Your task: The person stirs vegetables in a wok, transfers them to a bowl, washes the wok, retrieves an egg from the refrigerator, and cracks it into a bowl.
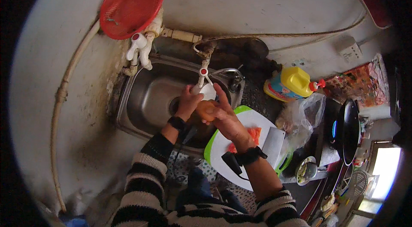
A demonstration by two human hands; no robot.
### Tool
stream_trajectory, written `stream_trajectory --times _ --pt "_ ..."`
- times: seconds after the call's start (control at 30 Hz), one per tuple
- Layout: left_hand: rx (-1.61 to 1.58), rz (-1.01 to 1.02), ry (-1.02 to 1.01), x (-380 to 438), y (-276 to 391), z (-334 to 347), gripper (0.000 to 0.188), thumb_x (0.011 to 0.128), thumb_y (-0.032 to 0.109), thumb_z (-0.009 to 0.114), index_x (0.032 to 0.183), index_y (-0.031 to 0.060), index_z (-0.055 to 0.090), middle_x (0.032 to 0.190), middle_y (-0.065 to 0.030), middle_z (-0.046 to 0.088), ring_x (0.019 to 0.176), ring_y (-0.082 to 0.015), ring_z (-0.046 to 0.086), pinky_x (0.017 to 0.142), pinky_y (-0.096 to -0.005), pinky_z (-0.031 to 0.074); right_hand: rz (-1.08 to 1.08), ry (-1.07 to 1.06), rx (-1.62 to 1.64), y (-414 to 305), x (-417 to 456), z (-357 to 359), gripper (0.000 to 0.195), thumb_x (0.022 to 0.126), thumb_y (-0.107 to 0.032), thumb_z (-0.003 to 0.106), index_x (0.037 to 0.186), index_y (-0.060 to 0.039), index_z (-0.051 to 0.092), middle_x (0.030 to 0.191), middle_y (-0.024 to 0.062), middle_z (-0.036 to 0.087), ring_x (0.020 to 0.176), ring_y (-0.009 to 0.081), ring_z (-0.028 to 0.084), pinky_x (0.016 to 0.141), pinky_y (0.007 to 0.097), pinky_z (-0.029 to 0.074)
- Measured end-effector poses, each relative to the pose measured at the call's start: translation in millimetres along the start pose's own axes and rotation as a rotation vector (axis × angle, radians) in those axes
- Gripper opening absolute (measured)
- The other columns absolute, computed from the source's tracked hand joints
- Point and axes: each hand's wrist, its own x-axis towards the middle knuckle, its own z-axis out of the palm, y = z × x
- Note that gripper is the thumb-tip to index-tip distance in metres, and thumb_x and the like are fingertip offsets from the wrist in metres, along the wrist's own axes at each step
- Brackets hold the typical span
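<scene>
Over the stainless steel sink [151, 98], my left hand [189, 103] grips the side of a small white bowl [208, 91] below the white tap [203, 72]. My right hand [227, 119] has its fingers around a rounded orange-brown thing [206, 110], close under the bowl; what it is cannot be told. The right index finger reaches up beside the bowl. Below the right forearm lies a white cutting board [222, 140] with a green edge. It bears red pieces of food [255, 134] and a cleaver [273, 141], partly hidden by my wrist.
A second white tap [137, 45] and a red plastic basket [132, 5] are on the wall at left. Right of the sink stand a yellow jug [294, 82], a plastic bag [305, 117] and a food bowl [302, 172]. A black wok [349, 132] sits by a blue flame.
</scene>
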Motion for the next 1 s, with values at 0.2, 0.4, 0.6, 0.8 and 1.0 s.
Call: stream_trajectory --times 0.2,0.4,0.6,0.8,1.0 --pt "0.310 0.432 0.228 -12 -8 11 0.047 0.084 0.028 0.070 0.122 0.0074 0.051 0.112 -0.0106 0.056 0.108 -0.0249 0.053 0.096 -0.0385 0.041 -0.085 -0.112 -0.299 22 12 -6 0.080 0.086 -0.014 0.065 0.149 -0.0124 0.017 0.117 0.0124 0.058 0.095 0.0192 0.060 0.079 0.0322 0.051" --pt "1.390 0.571 0.359 -90 33 -100 0.058 0.085 0.036 0.066 0.130 0.0053 0.045 0.122 -0.0107 0.053 0.113 -0.0252 0.053 0.093 -0.0419 0.045 -0.090 -0.171 -0.075 39 10 23 0.106 0.086 -0.013 0.062 0.146 -0.0075 -0.025 0.081 0.0056 0.059 0.069 0.0135 0.056 0.062 0.0280 0.047" --pt "1.585 0.720 0.350 -115 27 -156 0.070 0.087 0.046 0.061 0.139 0.0035 0.040 0.131 -0.0138 0.049 0.119 -0.0288 0.052 0.093 -0.0466 0.047 -0.067 -0.138 0.080 16 -151 18 0.098 0.085 -0.016 0.060 0.147 -0.0001 -0.014 0.073 0.0044 0.054 0.059 0.0119 0.052 0.052 0.0229 0.040" --pt "1.021 0.593 0.249 -258 101 -53 0.051 0.089 0.030 0.068 0.129 0.0033 0.051 0.120 -0.0209 0.054 0.101 -0.0366 0.058 0.084 -0.0477 0.053 -0.099 0.261 0.146 25 -419 -54 0.084 0.088 -0.024 0.060 0.149 0.0006 0.008 0.082 0.0022 0.053 0.070 0.0104 0.049 0.062 0.0232 0.041" --pt "0.201 -0.046 -0.503 -411 99 144 0.066 0.090 0.046 0.056 0.136 0.0012 0.042 0.126 -0.0184 0.050 0.115 -0.0326 0.052 0.092 -0.0484 0.046 -0.381 0.759 0.189 48 -686 -92 0.069 0.090 -0.034 0.062 0.144 -0.0049 0.029 0.104 0.0057 0.053 0.083 0.0122 0.052 0.067 0.0264 0.045"
